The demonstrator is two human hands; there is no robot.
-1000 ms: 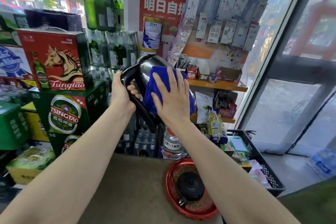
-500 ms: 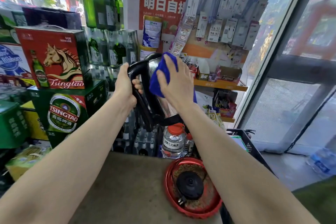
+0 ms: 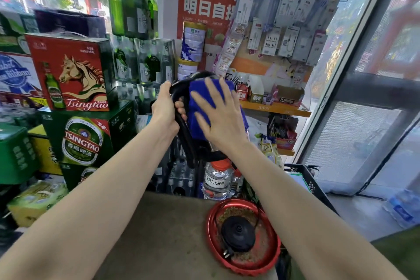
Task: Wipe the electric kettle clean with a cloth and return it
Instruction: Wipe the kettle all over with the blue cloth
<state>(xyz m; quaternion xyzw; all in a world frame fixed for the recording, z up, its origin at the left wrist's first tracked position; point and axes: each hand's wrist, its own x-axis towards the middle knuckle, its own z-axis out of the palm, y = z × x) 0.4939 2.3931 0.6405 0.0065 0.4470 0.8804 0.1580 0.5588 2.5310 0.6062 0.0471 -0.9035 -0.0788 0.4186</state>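
Note:
I hold the electric kettle up in the air in front of me, above the far edge of the table. My left hand is wrapped around its black handle. My right hand lies flat with fingers spread, pressing a blue cloth against the kettle's side. The cloth covers most of the kettle body, so only the handle and dark lower rim show. The kettle's black round base sits with its plug in a red tray on the table below.
The brown table is in front of me. Beyond it stand stacked beer cartons at left, bottles behind the table edge, a shelf of small goods and a black crate at right.
My right hand has slid the cloth down and back across the kettle's near side, fingers spreading flat. The kettle has tilted slightly while my left hand keeps its hold on the handle.

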